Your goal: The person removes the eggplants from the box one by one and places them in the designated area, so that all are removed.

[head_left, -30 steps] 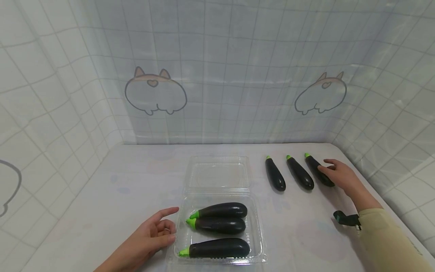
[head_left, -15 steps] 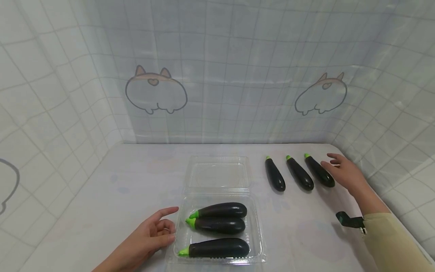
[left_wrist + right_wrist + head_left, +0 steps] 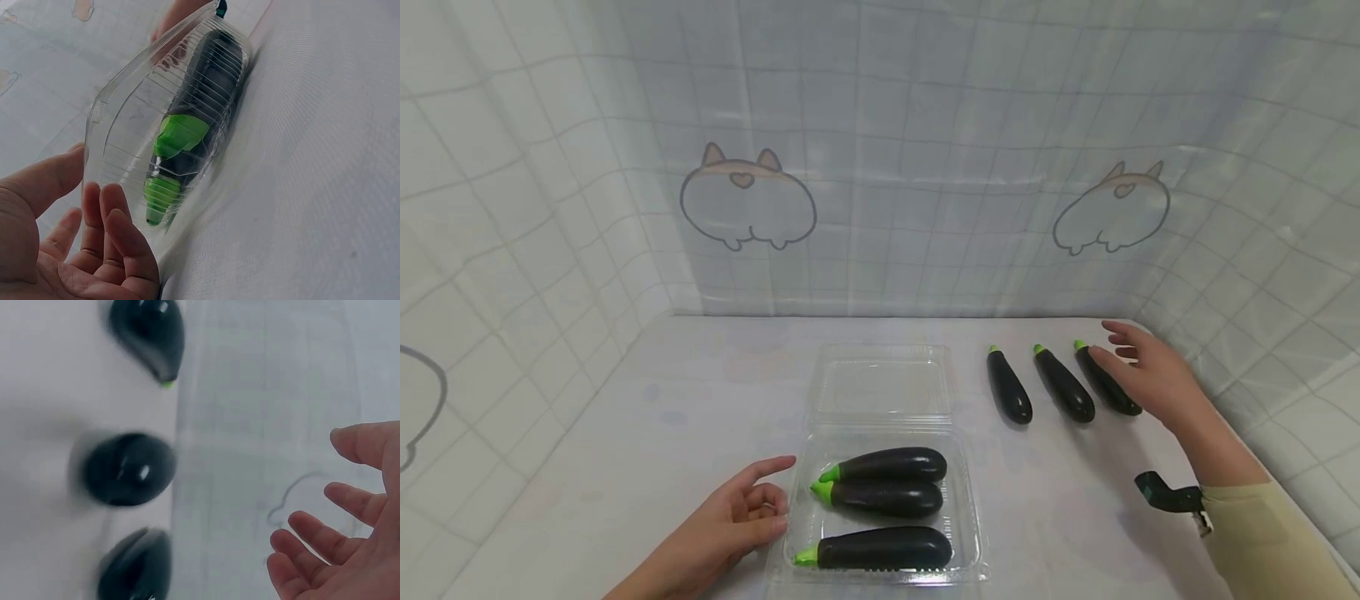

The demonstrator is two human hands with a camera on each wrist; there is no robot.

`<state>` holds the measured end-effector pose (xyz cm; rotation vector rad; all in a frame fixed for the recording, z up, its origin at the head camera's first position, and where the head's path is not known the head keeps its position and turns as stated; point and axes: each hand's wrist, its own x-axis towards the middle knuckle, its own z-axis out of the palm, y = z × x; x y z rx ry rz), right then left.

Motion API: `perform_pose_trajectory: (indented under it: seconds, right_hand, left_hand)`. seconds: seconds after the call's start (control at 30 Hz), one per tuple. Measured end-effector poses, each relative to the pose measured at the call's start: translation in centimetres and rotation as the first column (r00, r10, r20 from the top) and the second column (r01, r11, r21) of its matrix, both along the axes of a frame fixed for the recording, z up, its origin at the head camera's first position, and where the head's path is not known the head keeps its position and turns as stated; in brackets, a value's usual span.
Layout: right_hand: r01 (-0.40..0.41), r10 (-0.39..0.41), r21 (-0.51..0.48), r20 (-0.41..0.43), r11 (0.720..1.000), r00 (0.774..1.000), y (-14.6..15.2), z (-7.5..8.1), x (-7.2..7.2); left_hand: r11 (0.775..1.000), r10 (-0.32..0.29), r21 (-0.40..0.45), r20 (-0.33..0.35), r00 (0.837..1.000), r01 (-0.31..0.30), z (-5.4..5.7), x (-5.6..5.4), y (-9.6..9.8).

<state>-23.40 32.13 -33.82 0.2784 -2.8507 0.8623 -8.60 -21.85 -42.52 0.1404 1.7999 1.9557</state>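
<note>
A clear plastic clamshell container (image 3: 975,521) stands with its lid (image 3: 880,387) folded back. Inside lie a rear eggplant (image 3: 891,463), a middle one (image 3: 886,499) and a front one (image 3: 883,547), green stems leftward. My left hand (image 3: 730,521) rests at the container's left side; in the left wrist view its relaxed fingers (image 3: 134,247) lie against the clear wall. On the right lie a left eggplant (image 3: 1009,387), a centre eggplant (image 3: 1064,385) and a right eggplant (image 3: 1101,382). My right hand (image 3: 1150,379), fingers spread, overlaps the right eggplant and holds nothing.
White table cloth (image 3: 700,400) lies under everything. Grid-patterned curtain walls (image 3: 895,208) with cartoon drawings enclose the back and both sides. A dark wrist camera mount (image 3: 1168,496) sticks out from the right sleeve (image 3: 1262,533).
My right hand drew back rightward off the right eggplant, then swung up and left over it with fingers more spread. The left hand and all eggplants stay in place.
</note>
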Motion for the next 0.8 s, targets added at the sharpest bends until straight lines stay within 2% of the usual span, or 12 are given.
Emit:
perform_pose_trajectory:
  seconds: [0.27,0.4,0.53,0.8]
  right_hand:
    - [-0.076,0.075,-0.014,-0.06,0.997,0.995,-3.2,1.0,1.5]
    - [-0.129,0.128,-0.049,-0.013,0.99,0.992,-4.8,1.5,2.3]
    - [-0.192,0.197,-0.105,0.035,0.976,0.98,-6.5,1.9,3.1]
    - [-0.314,0.314,-0.066,-0.017,0.947,0.949,-9.6,1.4,4.2]
  left_hand:
    - [1.0,0.011,-0.021,0.008,1.0,-0.011,0.1,-0.2,0.2]
    - [1.0,0.01,-0.022,0.006,1.0,-0.01,0.0,-0.1,0.2]
    - [1.0,0.013,-0.023,0.005,1.0,-0.013,0.0,-0.1,0.2]
    - [1.0,0.011,-0.02,0.003,1.0,-0.011,-0.1,-0.1,0.3]
